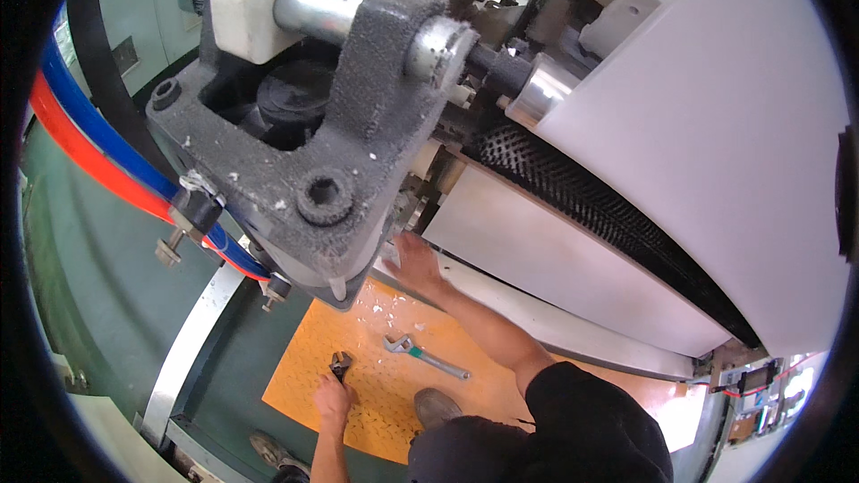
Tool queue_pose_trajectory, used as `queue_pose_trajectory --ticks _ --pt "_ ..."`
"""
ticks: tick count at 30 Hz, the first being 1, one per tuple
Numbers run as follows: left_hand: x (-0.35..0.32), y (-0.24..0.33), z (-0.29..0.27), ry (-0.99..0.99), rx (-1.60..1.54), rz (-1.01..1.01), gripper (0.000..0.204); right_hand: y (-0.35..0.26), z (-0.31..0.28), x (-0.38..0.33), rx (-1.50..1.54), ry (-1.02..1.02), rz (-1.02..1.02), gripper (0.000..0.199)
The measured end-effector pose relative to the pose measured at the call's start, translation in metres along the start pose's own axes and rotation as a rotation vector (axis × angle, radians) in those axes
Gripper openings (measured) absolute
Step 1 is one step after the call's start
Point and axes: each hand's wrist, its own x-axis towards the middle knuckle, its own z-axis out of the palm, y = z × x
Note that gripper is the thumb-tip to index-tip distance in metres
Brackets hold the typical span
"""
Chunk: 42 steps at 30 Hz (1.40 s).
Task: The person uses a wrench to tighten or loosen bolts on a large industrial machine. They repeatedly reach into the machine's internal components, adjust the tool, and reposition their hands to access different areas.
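Observation:
My left hand (332, 399), low and left of centre, is closed round a dark adjustable wrench (340, 364), whose jaws stick out beyond my fingers. The handle is mostly hidden in my grip. A second adjustable wrench (428, 359), silver with a green band, lies on the orange-yellow board (295, 376) to the right of that hand. My right hand (415, 264) reaches up to the lower side of a machine, close to the black metal bracket (376, 161). Its fingers look spread, and no object shows in them. Whether the fingertips press on the machine I cannot tell.
Above my hands juts the dusty bracket with its bolts and steel shaft (313, 7). Blue (107, 116) and red (98, 170) hoses curve down at the left. A toothed black strip (608, 215) runs between white machine panels. White scraps (380, 310) lie on the board near a shoe (437, 408).

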Motion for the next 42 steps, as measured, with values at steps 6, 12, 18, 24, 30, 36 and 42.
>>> queue_pose_trajectory --ticks 6,12,18,24,30,36,42 --pt "0.003 -0.004 0.001 0.055 -0.019 0.033 0.029 0.014 0.033 -0.122 -0.025 -0.475 -0.221 0.049" --pt "0.013 -0.011 0.007 0.002 0.003 0.097 0.032 0.035 0.072 -0.163 -0.088 -0.648 -0.266 0.041" --pt "0.002 -0.005 -0.004 0.049 -0.076 0.061 0.037 0.028 0.07 -0.166 -0.09 -0.599 -0.213 0.03" --pt "-0.004 -0.004 0.004 0.124 -0.05 0.05 0.031 0.013 0.057 -0.168 -0.083 -0.695 -0.03 0.025" --pt "-0.007 -0.016 0.009 0.137 -0.091 0.098 0.03 0.009 0.069 -0.185 0.212 -0.491 0.021 0.018" --pt "-0.004 -0.004 -0.002 0.136 -0.17 0.105 0.042 0.033 0.083 -0.147 0.984 -0.48 0.146 0.012" --pt "0.0 -0.009 0.008 0.192 -0.047 0.127 0.03 -0.002 0.037 -0.125 1.39 -0.51 0.507 0.014"
